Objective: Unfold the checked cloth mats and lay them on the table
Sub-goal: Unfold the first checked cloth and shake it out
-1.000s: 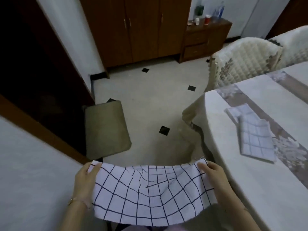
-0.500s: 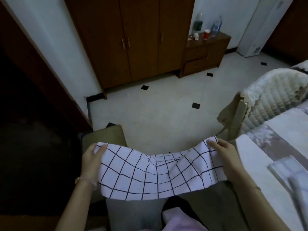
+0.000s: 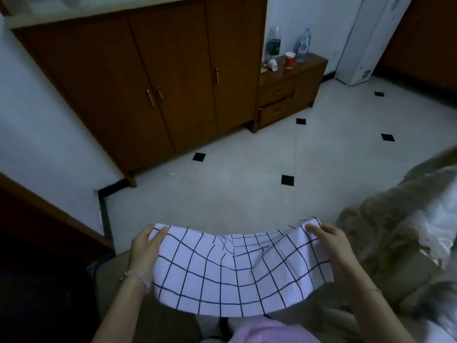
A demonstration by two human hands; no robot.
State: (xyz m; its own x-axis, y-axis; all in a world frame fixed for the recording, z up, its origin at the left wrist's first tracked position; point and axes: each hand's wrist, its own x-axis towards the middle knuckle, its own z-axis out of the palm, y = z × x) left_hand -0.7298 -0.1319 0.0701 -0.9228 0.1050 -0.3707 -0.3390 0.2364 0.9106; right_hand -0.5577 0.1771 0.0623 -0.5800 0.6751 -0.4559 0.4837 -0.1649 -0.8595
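Pale floor tiles (image 3: 247, 194) with small black diamond insets fill the middle of the room. Against the far wall stands a brown wooden wardrobe (image 3: 153, 78) with its doors closed. Just beside it on the right is a low drawer cabinet (image 3: 289, 95) carrying a green-labelled bottle (image 3: 273, 44), a blue-labelled bottle (image 3: 304, 45), a red cup (image 3: 289, 60) and a white cup (image 3: 272, 64) lying on its side. A tall white unit (image 3: 366, 40) stands further right. At the right edge hangs blurred, quilted pale fabric (image 3: 408, 219) (chair cover or worktop cloth, I cannot tell which)

Low in the view, the checked cloth mat (image 3: 235, 273) is held in the air above the person's lap, spread wide, sagging and creased at its middle. The left hand (image 3: 146, 248) pinches the upper left corner, its fingers (image 3: 158, 235) closed on the cloth with the thumb on top; a bracelet (image 3: 134, 276) circles that wrist. The right hand (image 3: 329, 246) grips the right edge the same way, thumb laid over the cloth
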